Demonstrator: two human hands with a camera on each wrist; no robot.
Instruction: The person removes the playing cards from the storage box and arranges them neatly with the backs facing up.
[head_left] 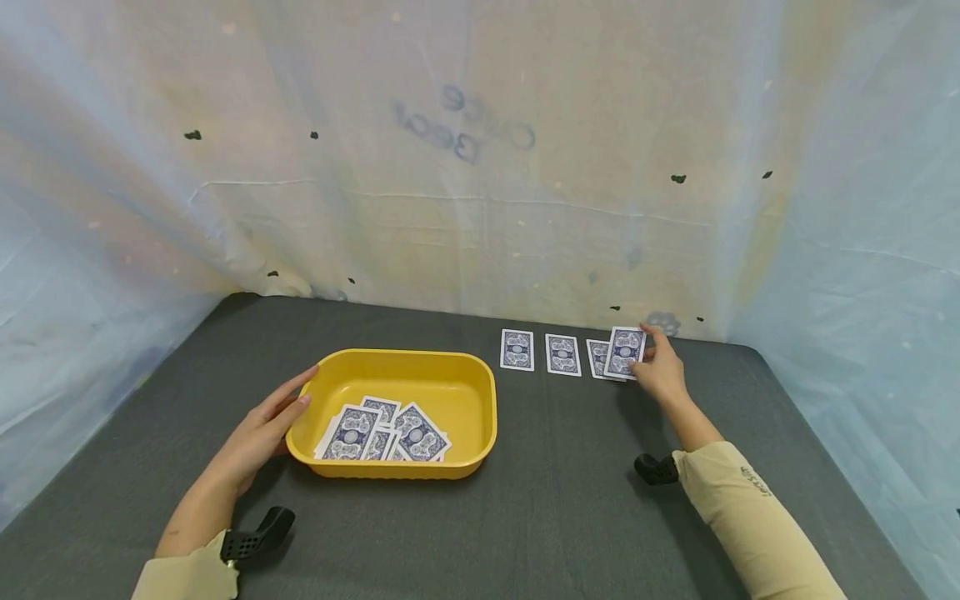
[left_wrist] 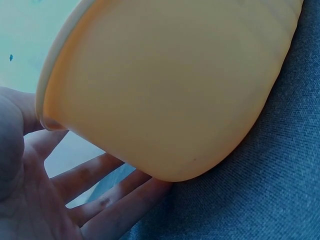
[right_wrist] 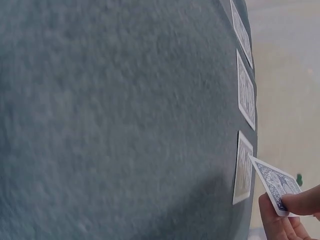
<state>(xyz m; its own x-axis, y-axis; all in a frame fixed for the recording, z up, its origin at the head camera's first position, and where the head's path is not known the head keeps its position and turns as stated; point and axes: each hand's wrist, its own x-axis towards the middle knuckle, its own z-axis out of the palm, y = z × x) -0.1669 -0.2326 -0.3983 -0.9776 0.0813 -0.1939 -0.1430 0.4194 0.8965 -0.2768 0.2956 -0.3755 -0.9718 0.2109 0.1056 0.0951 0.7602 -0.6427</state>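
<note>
- Playing card (head_left: 626, 353), patterned blue back showing, sits between two and three o'clock from the tray's middle; it overlaps a lying card (head_left: 597, 358) at its nine o'clock side, and the right wrist view shows it tilted and mostly clear of the bench; whether its low corner touches the card beneath I cannot tell
- Right hand (head_left: 663, 367), at the playing card's three o'clock edge, is narrowed to a pinch – thumb on the patterned back, fingers behind
- First row card (head_left: 517, 349) lies at two o'clock from the tray; second row card (head_left: 563, 355) lies at three o'clock from the first, just beside it and apart; the lying card comes next along that line, all with their backs up
- Yellow tray (head_left: 480, 408) stands upright on the bench (head_left: 547, 508); a loose heap of cards (head_left: 382, 437) overlaps in its six o'clock half, the visible ones back up
- Left hand (head_left: 258, 433) is spread wide at the tray's nine o'clock end – long fingers laid against the outer wall, some tips hidden by it
- Black wrist mounts sit on both arms, the left one (head_left: 258, 536) near eight o'clock from the tray; a pale sheet (head_left: 525, 250) hangs at twelve o'clock, beyond the bench
</note>
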